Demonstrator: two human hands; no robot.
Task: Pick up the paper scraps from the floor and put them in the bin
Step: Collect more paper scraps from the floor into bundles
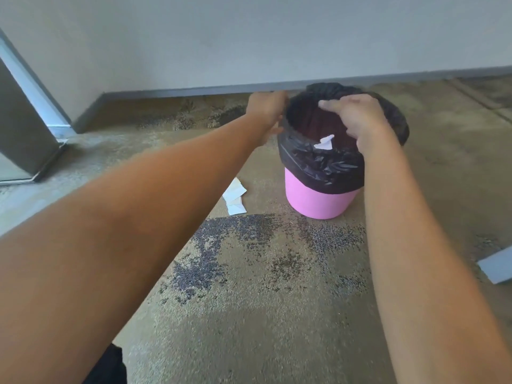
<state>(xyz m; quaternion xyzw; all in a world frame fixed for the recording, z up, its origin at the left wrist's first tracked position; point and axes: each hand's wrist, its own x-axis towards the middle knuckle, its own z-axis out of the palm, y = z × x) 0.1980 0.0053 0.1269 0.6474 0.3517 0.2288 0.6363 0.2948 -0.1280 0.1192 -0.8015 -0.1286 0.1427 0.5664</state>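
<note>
Mottled beige carpet [249,314] with dark speckled patches covers the floor, bounded at the back by a pale wall [249,37] and a grey skirting board [194,91]. Near that wall a pink bin [321,202] is seen, lined with a black bag [324,164] folded over its rim. The left hand [267,112] is curled onto the bag's edge at the bin's left side and appears to grip it. The right hand [360,119] is held over the bin's mouth with its fingers bent downward; whether anything is pinched in them cannot be told. One white paper scrap [324,143] is seen inside the bin, just beside the right hand. Further paper scraps [235,200] lie on the carpet just left of the bin's base. Another pale sheet [497,266] is partly seen at the right edge, well apart from the bin.
</note>
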